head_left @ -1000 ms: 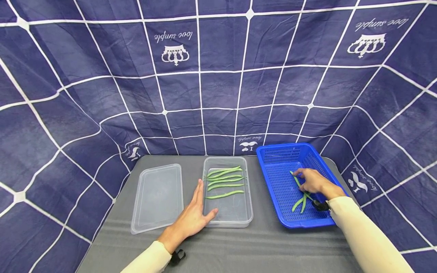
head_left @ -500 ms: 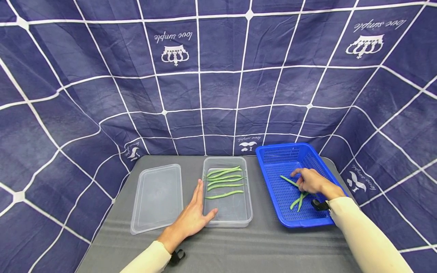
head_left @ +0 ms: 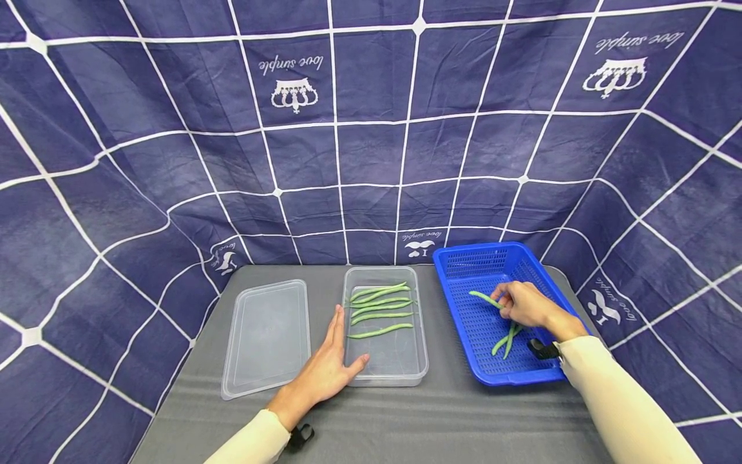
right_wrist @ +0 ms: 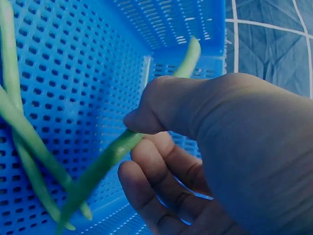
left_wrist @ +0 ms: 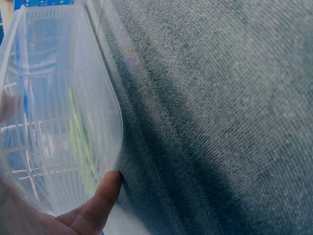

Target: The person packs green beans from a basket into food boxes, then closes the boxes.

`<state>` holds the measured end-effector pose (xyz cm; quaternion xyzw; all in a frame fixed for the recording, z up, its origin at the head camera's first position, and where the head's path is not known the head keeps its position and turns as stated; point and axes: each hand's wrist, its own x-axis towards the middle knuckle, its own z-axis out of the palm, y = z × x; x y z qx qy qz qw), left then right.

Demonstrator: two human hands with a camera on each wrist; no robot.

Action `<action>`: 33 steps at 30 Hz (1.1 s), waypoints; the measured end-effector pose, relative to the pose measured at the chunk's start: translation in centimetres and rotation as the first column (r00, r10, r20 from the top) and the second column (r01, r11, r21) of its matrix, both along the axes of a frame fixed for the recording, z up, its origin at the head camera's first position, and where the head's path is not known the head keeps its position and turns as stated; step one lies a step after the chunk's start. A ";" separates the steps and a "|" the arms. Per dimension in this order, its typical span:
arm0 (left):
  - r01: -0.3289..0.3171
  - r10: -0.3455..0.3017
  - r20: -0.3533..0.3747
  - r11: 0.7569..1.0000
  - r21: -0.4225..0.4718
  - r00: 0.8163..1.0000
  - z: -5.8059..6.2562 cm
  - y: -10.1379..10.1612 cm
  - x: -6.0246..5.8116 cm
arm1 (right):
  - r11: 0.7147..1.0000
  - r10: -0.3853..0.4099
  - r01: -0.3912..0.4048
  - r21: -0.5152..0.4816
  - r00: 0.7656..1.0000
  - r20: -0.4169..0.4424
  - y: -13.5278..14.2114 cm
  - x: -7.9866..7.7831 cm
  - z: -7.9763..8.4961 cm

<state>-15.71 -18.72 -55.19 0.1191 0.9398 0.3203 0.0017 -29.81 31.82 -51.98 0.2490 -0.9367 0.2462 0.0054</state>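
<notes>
My right hand (head_left: 524,305) pinches a green bean (right_wrist: 105,159) between thumb and fingers, inside the blue basket (head_left: 464,341). Below that hand, two more green beans (head_left: 505,340) lie crossed on the basket floor; the right wrist view shows them at its left. My left hand (head_left: 324,367) rests with fingers extended against the left side of a clear plastic container (head_left: 385,366). Several green beans (head_left: 379,330) lie in it, roughly side by side across its far part. In the left wrist view a fingertip (left_wrist: 111,180) touches the container's wall.
A clear flat lid (head_left: 269,338) lies on the grey table (head_left: 371,425), left of the container. Blue checked cloth (head_left: 371,154) hangs behind and at both sides. The basket's raised walls surround my right hand.
My right hand has taken hold of a green bean and raised it slightly; the bean has swung from pointing away to pointing left. My left hand has stayed put.
</notes>
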 end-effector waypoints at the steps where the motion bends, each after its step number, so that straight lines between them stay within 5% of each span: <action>1: -0.001 0.001 -0.001 1.000 -0.001 1.000 0.0 0.0 0.0 | 1.000 -0.001 0.001 -0.009 1.000 0.007 -0.4 0.5 0.7; 7: -0.003 0.003 -0.001 1.000 0.005 1.000 -0.1 0.1 0.0 | 1.000 -0.020 0.020 0.014 1.000 -0.003 -2.5 2.2 3.5; 22: -0.009 0.009 -0.010 1.000 0.003 1.000 0.1 0.2 0.0 | 0.999 0.022 -0.026 -0.026 0.992 -0.121 -5.6 2.9 7.0; 33: -0.008 0.008 -0.011 1.000 -0.001 1.000 0.1 0.1 0.0 | 0.994 0.085 -0.094 -0.051 0.984 -0.159 -8.3 3.4 8.0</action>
